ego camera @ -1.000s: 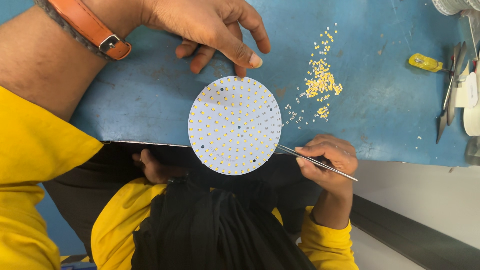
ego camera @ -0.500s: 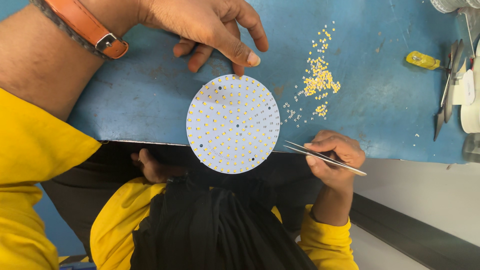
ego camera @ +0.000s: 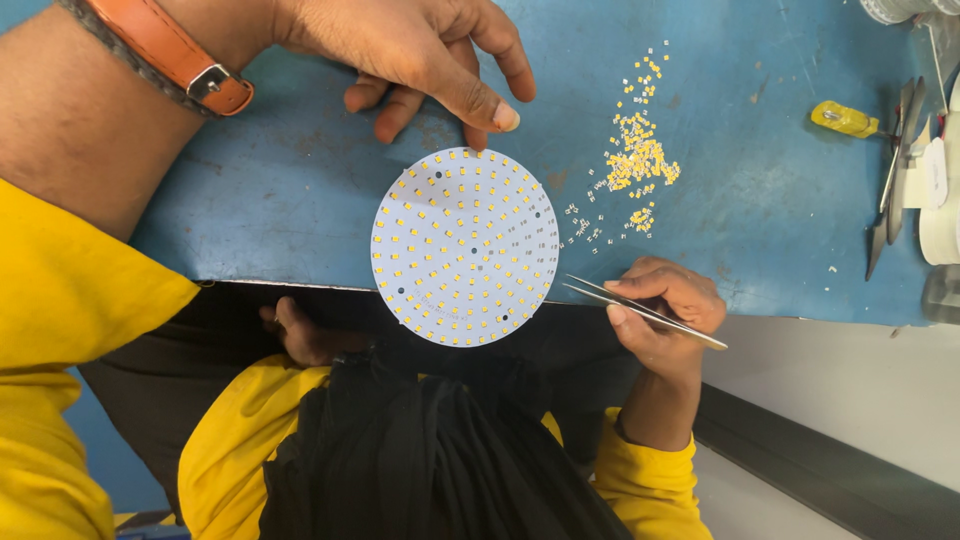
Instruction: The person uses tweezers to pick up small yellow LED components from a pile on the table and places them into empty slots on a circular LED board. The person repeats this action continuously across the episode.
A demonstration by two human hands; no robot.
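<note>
My left hand (ego camera: 420, 50) rests on the blue table (ego camera: 250, 200), an orange strap (ego camera: 170, 55) on its wrist. Its index fingertip touches the top edge of a round white board (ego camera: 465, 245) dotted with small yellow chips. The board overhangs the table's near edge. A co-worker in yellow sleeves sits below it. One of their hands (ego camera: 665, 300) grips metal tweezers (ego camera: 640, 312) whose tips point at the board's right edge. Their other hand (ego camera: 300, 335) is under the board's left side. My right hand is out of view.
A loose pile of small yellow chips (ego camera: 635, 155) lies on the table right of the board. A yellow-handled tool (ego camera: 845, 120), metal tools (ego camera: 895, 180) and white containers (ego camera: 940, 220) sit at the right edge.
The co-worker's tweezers hand has lifted slightly toward the table edge. My left hand and the board have hardly moved.
</note>
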